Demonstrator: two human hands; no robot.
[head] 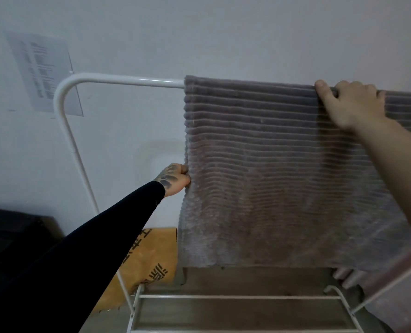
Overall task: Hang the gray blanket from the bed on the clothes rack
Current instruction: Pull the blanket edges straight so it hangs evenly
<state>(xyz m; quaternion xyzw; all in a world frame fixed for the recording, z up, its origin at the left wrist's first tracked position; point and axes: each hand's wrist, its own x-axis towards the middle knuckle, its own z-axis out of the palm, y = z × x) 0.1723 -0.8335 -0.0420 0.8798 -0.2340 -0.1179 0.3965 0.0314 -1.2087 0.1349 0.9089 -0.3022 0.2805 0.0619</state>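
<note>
A printed sheet [43, 70] is taped to the white wall [223, 32], its lines too blurred to read; dark block characters mark a yellow-brown bag [149, 258] behind the rack's left post, also unreadable. The gray blanket [283, 176], ribbed in horizontal bands, hangs draped over the top rail of the white clothes rack [118, 81], covering the rail's right portion. The left hand [175, 179], tattooed and in a black sleeve, pinches the blanket's left edge halfway down. The right hand [348, 102] grips the blanket at the top rail, fingers curled over the fold. A dark box [12, 241] sits at lower left.
</note>
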